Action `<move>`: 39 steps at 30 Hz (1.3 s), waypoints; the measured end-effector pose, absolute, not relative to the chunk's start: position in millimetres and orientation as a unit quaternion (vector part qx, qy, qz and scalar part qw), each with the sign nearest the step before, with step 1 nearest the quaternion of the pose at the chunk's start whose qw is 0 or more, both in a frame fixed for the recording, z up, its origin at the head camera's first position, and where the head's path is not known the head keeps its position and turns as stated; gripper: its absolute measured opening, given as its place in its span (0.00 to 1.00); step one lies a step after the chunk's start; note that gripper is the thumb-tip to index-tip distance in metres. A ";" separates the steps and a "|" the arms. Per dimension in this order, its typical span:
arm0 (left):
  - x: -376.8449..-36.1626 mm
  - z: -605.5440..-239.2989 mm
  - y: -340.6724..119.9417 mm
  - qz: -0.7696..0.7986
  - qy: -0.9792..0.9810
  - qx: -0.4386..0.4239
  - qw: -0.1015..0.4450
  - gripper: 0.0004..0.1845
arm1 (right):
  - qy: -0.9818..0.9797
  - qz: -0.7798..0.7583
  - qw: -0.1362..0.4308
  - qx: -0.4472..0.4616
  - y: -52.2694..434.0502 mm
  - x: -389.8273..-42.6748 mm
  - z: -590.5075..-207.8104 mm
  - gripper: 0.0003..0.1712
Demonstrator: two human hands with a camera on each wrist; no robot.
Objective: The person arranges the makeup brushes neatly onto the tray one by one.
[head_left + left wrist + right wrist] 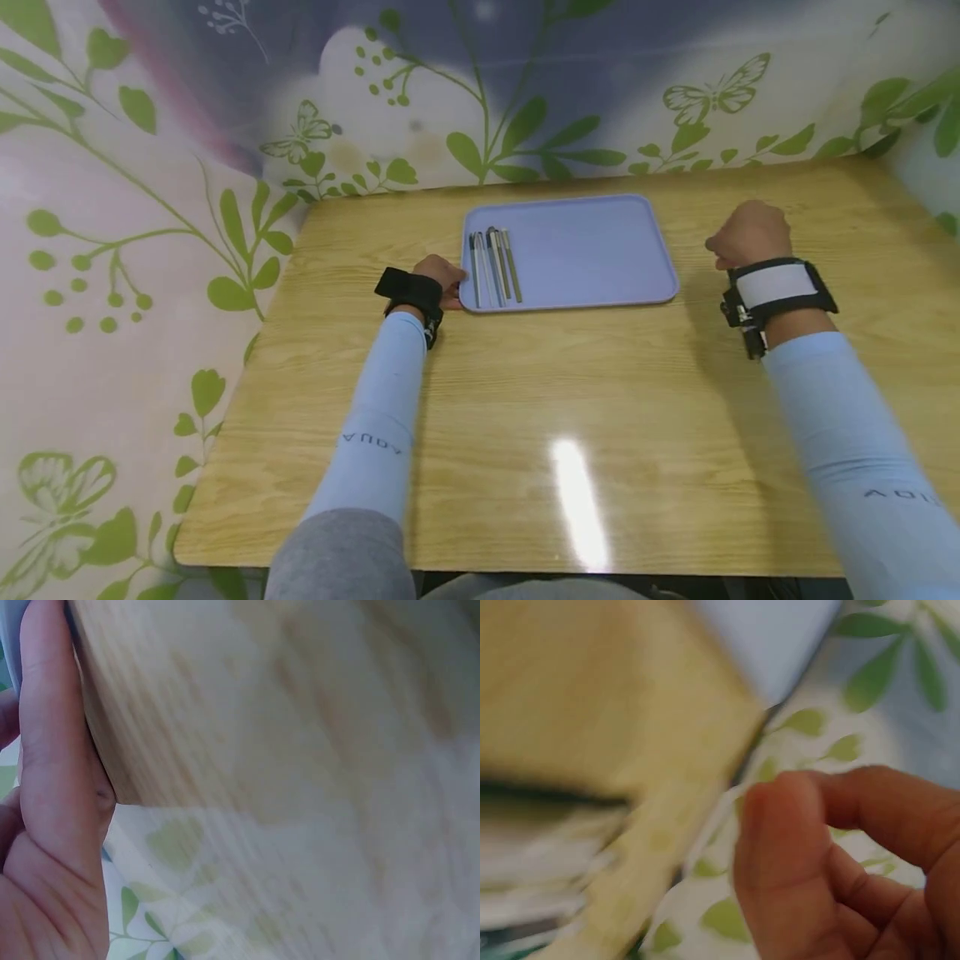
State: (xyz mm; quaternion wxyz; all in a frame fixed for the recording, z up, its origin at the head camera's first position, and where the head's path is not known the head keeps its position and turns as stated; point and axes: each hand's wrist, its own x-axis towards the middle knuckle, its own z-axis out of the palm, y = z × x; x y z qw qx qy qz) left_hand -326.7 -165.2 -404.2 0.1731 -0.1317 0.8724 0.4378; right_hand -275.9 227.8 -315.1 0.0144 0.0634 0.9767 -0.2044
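A lavender tray [585, 250] lies on the wooden table, and several slim rod-like utensils [512, 267] lie side by side in its left part. Some are silvery, others gold-toned; their exact kind is too small to tell. At the tray's left edge my left hand [441, 277] holds the rim. The left wrist view shows one long finger [52, 712] stretched along the tray's edge [9, 645]. To the right of the tray, apart from it, is my right hand [753, 235] with curled fingers. Its thumb [784, 862] meets the bent index finger, and nothing shows between them.
The wooden table [525, 383] reaches back to a wall covered with leaf and butterfly prints [525, 142]. Another printed wall [135, 250] stands along the left side. A bright light reflection [579, 500] lies near the table's front edge.
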 end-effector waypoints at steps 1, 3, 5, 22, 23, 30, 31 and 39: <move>-325.8 -403.0 -168.7 0.440 0.871 -0.135 0.172 0.11 | 0.979 -0.195 0.015 0.064 232.3 -272.9 -318.9 0.17; -323.8 -400.8 -175.3 0.448 0.866 -0.148 0.167 0.10 | 0.982 -0.178 0.016 0.058 237.7 -268.8 -326.2 0.17; -321.7 -398.3 -179.9 0.458 0.860 -0.158 0.164 0.09 | 0.985 -0.163 0.015 0.052 239.4 -266.2 -332.3 0.17; -322.8 -395.3 -184.1 0.474 0.849 -0.158 0.173 0.11 | 0.994 -0.082 0.023 0.067 216.0 -268.0 -357.7 0.09; -322.3 -395.2 -183.2 0.479 0.845 -0.161 0.174 0.10 | 0.994 -0.078 0.025 0.075 213.5 -268.3 -358.0 0.10; -320.1 -397.9 -171.5 0.487 0.839 -0.163 0.178 0.09 | 0.994 -0.067 0.011 0.079 209.2 -268.4 -342.4 0.12; -320.4 -398.2 -169.9 0.482 0.843 -0.160 0.175 0.09 | 0.994 -0.081 0.006 0.073 208.0 -269.8 -336.2 0.13; -320.1 -397.9 -157.9 0.496 0.834 -0.163 0.179 0.07 | 0.919 -0.379 0.106 0.029 154.0 -307.7 -298.6 0.18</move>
